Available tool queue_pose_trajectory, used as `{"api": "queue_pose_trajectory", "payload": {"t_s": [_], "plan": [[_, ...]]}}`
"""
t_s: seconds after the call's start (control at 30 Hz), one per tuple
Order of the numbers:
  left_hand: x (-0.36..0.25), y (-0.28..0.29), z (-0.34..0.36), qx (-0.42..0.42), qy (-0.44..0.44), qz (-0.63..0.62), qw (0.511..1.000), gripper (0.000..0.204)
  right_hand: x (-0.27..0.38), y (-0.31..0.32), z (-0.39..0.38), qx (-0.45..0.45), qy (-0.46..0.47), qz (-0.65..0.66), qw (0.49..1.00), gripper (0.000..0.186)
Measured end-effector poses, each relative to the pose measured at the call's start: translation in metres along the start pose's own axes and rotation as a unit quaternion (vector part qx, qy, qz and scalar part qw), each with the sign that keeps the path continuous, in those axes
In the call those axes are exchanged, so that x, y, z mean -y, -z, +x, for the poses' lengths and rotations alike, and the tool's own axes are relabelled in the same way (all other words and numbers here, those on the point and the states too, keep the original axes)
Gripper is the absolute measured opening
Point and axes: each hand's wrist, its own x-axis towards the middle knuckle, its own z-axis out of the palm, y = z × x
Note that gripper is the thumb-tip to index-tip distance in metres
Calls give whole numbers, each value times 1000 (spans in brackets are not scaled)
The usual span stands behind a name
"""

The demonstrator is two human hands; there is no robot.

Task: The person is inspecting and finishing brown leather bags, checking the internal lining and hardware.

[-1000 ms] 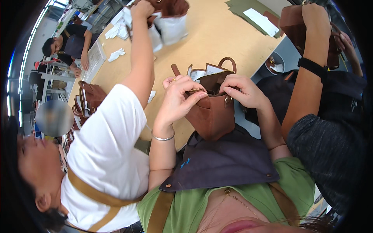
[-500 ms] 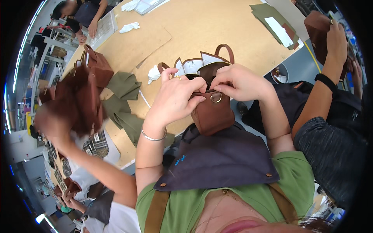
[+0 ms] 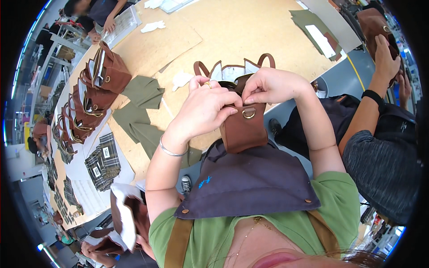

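Seen in front of a dark apron (image 3: 250, 183), held by the near rim, as a brown bag (image 3: 243, 134) with open mouth. Lined in white, with panels (image 3: 234, 71) standing up at the far side between two looped brown handles (image 3: 267, 55). Fitted on the near end with a gold-toned D-ring (image 3: 248, 117), just below the rim.

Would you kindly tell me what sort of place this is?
Probably a bag workshop: a row of brown bags, green fabric on the table, and the held bag.
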Motion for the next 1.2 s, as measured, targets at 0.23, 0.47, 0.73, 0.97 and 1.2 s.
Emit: {"api": "queue_pose_trajectory", "payload": {"t_s": [0.23, 0.47, 0.73, 0.97, 1.2], "plan": [[6, -8, -7, -4, -20, 0, 1000, 10, 17, 8, 14, 91, -99, -16, 991, 14], [16, -8, -21, -33, 28, -53, 998, 7, 0, -5, 19, -2, 16, -83, 996, 11], [31, -12, -34, -96, 48, -27, 994, 10, 7, -10, 15, -11, 27, -57, 998, 12], [30, -11, -36, -100, 47, -4, 994, 10, 3, -14, 17, -12, 71, -71, 995, 9], [42, 3, -34, 3, 49, -64, 997, 7, 6, -16, 19, -7, 41, -37, 998, 9]]}}
